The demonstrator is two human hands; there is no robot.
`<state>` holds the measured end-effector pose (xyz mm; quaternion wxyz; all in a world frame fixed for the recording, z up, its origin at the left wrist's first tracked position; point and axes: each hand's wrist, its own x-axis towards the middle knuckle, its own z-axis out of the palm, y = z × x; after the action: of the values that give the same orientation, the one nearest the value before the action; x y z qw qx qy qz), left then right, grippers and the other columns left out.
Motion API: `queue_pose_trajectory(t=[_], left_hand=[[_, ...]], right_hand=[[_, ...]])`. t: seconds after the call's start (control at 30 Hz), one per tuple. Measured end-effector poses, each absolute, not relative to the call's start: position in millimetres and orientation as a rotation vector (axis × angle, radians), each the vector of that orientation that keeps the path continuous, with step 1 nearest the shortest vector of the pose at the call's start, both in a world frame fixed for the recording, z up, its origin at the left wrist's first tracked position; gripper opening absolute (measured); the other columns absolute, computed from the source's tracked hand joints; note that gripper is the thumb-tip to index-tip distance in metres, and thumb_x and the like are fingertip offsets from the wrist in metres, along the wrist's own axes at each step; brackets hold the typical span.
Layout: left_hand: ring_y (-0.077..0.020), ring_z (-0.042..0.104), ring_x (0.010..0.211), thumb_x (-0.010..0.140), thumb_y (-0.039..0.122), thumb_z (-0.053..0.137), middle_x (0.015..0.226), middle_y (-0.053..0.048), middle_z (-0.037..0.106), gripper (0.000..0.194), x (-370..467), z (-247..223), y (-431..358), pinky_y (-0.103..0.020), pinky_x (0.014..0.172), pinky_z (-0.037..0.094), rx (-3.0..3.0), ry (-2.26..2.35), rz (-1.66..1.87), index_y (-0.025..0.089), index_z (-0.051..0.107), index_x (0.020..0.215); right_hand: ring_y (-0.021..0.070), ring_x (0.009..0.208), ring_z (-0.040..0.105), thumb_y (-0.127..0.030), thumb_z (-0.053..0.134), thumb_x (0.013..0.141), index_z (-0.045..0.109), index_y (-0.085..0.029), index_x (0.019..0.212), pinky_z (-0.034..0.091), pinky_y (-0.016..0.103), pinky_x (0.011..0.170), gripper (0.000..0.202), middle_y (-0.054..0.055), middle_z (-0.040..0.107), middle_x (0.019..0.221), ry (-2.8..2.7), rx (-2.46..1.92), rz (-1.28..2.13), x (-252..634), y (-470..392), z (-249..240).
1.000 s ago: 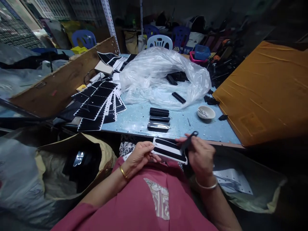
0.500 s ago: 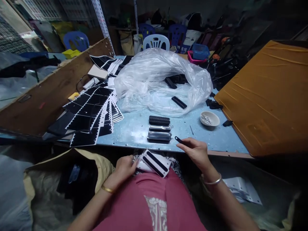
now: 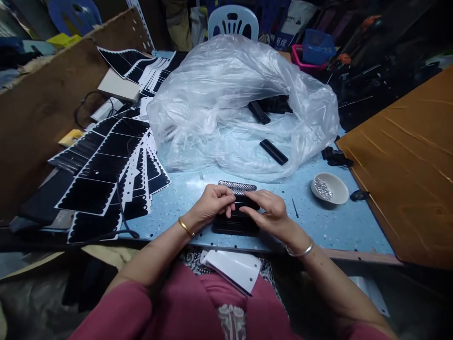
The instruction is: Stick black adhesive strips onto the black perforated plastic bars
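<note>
Both my hands are together over the row of dark, elongated pieces (image 3: 235, 228) near the table's front edge. My left hand (image 3: 215, 203) is closed, its fingertips at the left part of a black strip (image 3: 244, 202). My right hand (image 3: 271, 210) grips the strip's right end between thumb and fingers. Just behind my fingers lies a piece with a patterned top (image 3: 237, 185). The hands partly cover the row. A white sheet with holes (image 3: 239, 269) rests on my lap.
A large clear plastic bag (image 3: 212, 99) with black pieces (image 3: 273, 152) covers the table's middle. Black-and-white sheets (image 3: 106, 160) spread at left. A bowl of small metal parts (image 3: 339, 189) and a thin pin (image 3: 295, 208) lie right, beside an orange-brown panel (image 3: 406, 165).
My left hand has left the white sheet on my lap and risen to the table. My right hand has moved left with the black strip. The view has shifted closer to the table.
</note>
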<state>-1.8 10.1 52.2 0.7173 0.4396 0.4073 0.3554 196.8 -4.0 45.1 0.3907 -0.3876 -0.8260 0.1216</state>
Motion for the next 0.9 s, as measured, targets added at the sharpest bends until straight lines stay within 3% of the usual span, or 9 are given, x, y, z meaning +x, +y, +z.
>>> queue_pose_trajectory(t=[0.1,0.27,0.6,0.73,0.9], left_hand=[[-0.0092,0.058,0.038,0.070,0.037,0.074,0.057,-0.005,0.066,0.032,-9,44,17,-0.015,0.034,0.027,0.910,0.944,0.785,0.010,0.059,0.067],[-0.0086,0.057,0.038,0.069,0.038,0.075,0.058,-0.005,0.066,0.033,-13,38,22,-0.014,0.034,0.029,0.866,0.949,0.761,0.010,0.058,0.067],[-0.0048,0.046,0.035,0.079,0.044,0.066,0.058,-0.002,0.063,0.036,-31,35,18,-0.017,0.035,0.031,1.103,1.232,0.756,0.009,0.069,0.082],[-0.0070,0.048,0.045,0.071,0.031,0.073,0.055,0.001,0.059,0.022,-43,18,26,-0.018,0.044,0.037,1.398,1.499,0.875,0.011,0.069,0.077],[-0.0078,0.049,0.050,0.066,0.014,0.072,0.056,0.004,0.057,0.016,-38,0,35,-0.019,0.051,0.037,1.666,1.467,0.709,0.012,0.070,0.082]], right_hand=[[0.0238,0.093,0.069,-0.026,0.067,0.085,0.068,-0.019,0.111,0.056,0.038,0.079,0.028,0.012,0.073,0.104,-2.053,-1.035,0.268,210,3,40],[0.0190,0.074,0.067,-0.024,0.063,0.087,0.071,-0.020,0.101,0.055,0.033,0.066,0.016,0.008,0.073,0.084,-2.130,-1.048,0.349,217,8,32],[0.0165,0.066,0.065,-0.022,0.062,0.087,0.073,-0.019,0.091,0.053,0.029,0.061,0.012,0.006,0.070,0.075,-2.101,-1.117,0.529,212,12,36],[0.0162,0.067,0.065,-0.024,0.065,0.084,0.073,-0.020,0.089,0.053,0.028,0.060,0.010,0.006,0.070,0.076,-2.043,-1.188,0.583,222,17,28],[0.0180,0.070,0.065,-0.025,0.067,0.082,0.074,-0.018,0.086,0.052,0.030,0.062,0.010,0.008,0.069,0.078,-2.043,-1.242,0.527,226,26,19]])
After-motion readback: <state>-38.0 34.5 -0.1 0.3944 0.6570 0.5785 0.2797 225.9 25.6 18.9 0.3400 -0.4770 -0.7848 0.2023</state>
